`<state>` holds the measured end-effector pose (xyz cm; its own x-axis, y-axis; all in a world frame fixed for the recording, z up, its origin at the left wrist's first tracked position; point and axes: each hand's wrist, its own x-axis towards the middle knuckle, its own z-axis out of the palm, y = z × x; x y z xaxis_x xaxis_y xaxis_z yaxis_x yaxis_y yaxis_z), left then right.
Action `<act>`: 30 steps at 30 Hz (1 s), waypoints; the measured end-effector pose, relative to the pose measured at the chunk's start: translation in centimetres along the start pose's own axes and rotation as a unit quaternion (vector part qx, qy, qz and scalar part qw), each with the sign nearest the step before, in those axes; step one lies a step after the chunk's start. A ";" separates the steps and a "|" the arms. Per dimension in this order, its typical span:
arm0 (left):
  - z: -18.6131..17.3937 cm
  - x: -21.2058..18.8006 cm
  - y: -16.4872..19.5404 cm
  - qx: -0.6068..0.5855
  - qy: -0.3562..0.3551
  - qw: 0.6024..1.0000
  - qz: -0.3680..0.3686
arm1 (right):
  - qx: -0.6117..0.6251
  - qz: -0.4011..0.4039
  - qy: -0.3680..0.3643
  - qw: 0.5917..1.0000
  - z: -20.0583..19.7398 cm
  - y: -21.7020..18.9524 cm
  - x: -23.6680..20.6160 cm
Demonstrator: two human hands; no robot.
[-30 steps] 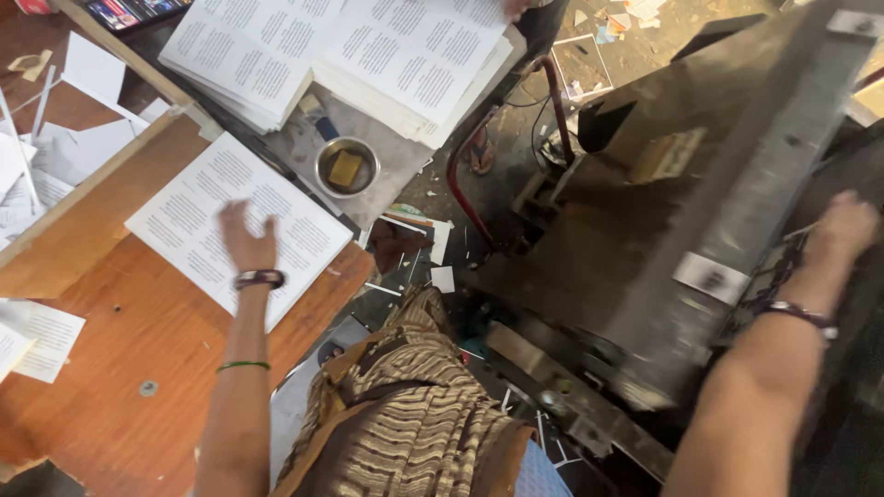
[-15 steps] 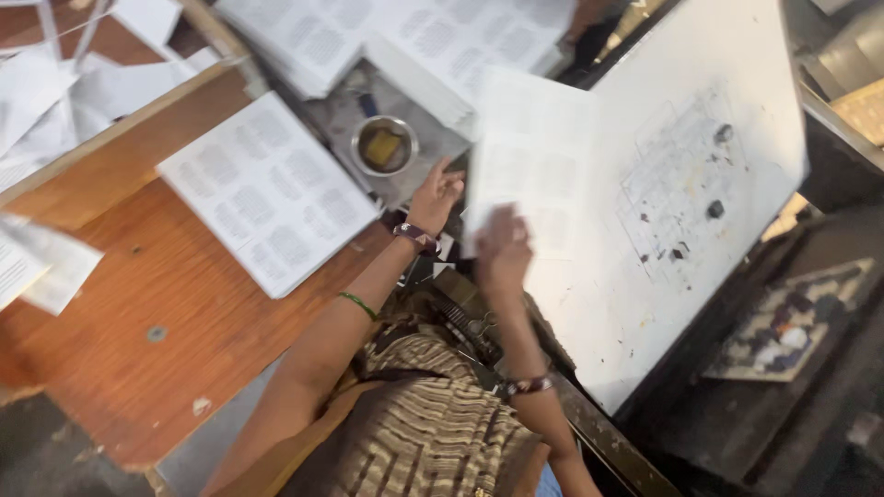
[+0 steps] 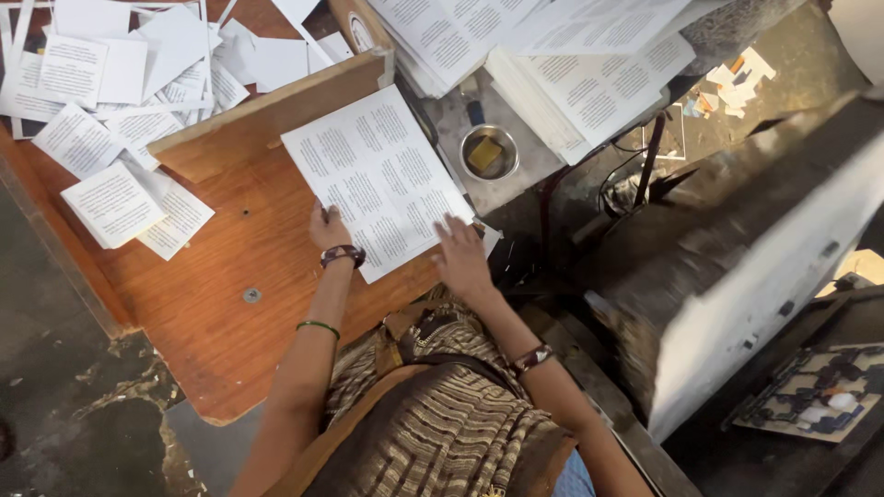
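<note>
Both hands lie flat and open on the printed sheet (image 3: 378, 175): left hand (image 3: 327, 225) at its near left edge, right hand (image 3: 460, 258) at its near right corner, gripping nothing. That sheet rests on the wooden table (image 3: 221, 322). Beyond it stand a small metal bowl (image 3: 488, 153) and stacked printed paper (image 3: 589, 74).

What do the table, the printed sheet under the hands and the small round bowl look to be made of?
Table: wood, probably varnished, going by its reddish-brown grain and slight sheen. Printed sheet, with the left hand and right hand on its near edge: thin matte white paper lying flat. Small round bowl: likely metal, from its grey shiny rim; the yellowish block inside cannot be identified.
</note>
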<state>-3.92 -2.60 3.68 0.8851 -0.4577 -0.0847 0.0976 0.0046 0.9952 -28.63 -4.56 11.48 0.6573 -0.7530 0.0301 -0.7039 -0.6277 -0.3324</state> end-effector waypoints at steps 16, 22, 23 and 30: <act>-1.7 -1.3 -1.3 0.344 -0.064 0.936 0.040 | -0.010 0.072 -0.040 0.997 -1.2 5.2 6.2; -2.4 -0.9 -1.4 0.336 -0.079 0.937 0.043 | -0.080 0.078 -0.012 0.994 -2.6 3.9 6.9; -2.6 -0.7 -1.4 0.334 -0.082 0.937 0.054 | -0.067 0.086 0.016 0.994 -2.9 3.9 7.3; -3.4 -0.4 -1.6 0.332 -0.114 0.933 0.082 | -0.100 0.121 -0.015 0.988 -3.9 5.7 11.1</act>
<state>-2.90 0.59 1.93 0.7362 -0.6767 0.0080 -0.4009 -0.4266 0.8108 -26.37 -17.27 13.60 0.4696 -0.8811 -0.0554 -0.8781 -0.4596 -0.1329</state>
